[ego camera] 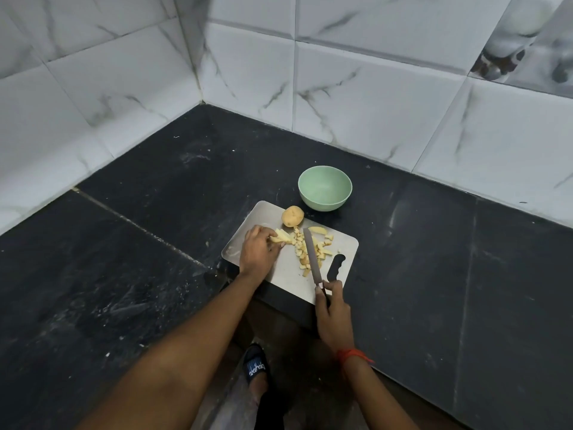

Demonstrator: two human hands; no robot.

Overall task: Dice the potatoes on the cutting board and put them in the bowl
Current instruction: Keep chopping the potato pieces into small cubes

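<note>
Both busy — left hand [259, 248] grips potato strips [282, 237], right hand [333, 315] the knife [311, 259].

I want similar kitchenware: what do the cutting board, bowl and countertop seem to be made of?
The cutting board looks like stainless steel: a thin grey sheet with a dull sheen, possibly grey plastic. The bowl seems matte plastic or similar: pale green, no glassy highlights. The countertop looks like dark stone laid in slabs with seams.

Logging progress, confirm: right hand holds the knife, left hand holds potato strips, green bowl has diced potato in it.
Wrong: the head view shows the green bowl empty; the diced potato lies on the cutting board. The rest holds.
</note>
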